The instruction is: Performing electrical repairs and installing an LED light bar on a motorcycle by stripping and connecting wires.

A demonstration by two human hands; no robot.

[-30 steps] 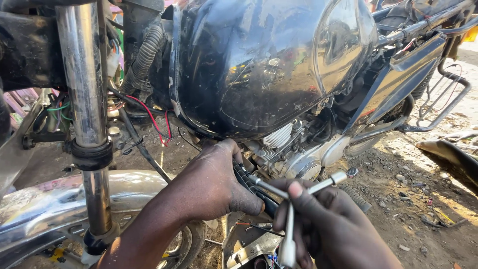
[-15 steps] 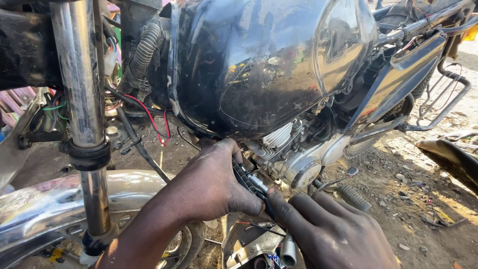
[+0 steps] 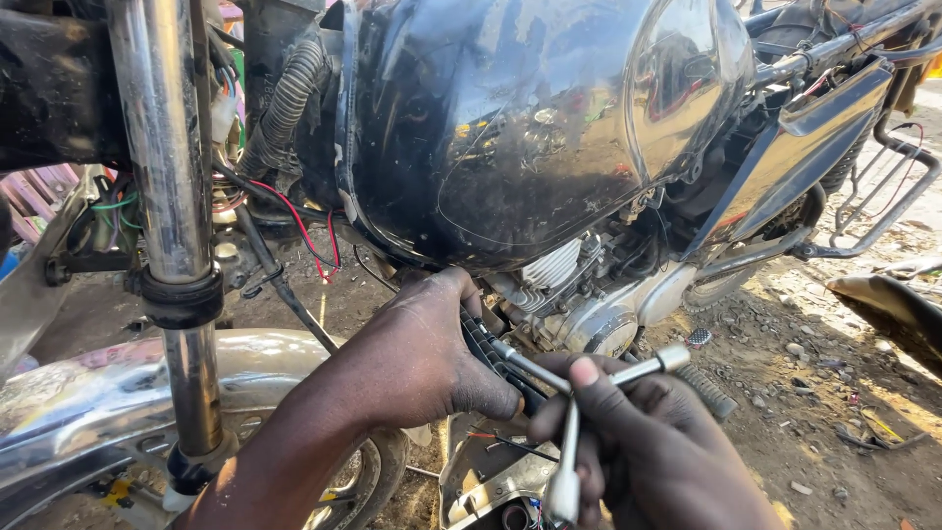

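A black motorcycle fills the view, its glossy fuel tank overhead and the finned engine below it. My left hand presses against a black ribbed part at the front of the engine. My right hand grips a silver three-armed socket wrench. One arm of the wrench points into the engine beside my left hand. Another arm sticks out to the right and the third hangs down.
The chrome fork tube stands at the left over the chrome front mudguard. Red and black wires hang under the tank. A footpeg juts out low. Dirt ground with stones lies to the right.
The wrench turned in my right hand: half a second ago its arms were low and mostly hidden, and now one arm sticks out right again. My left hand stayed put.
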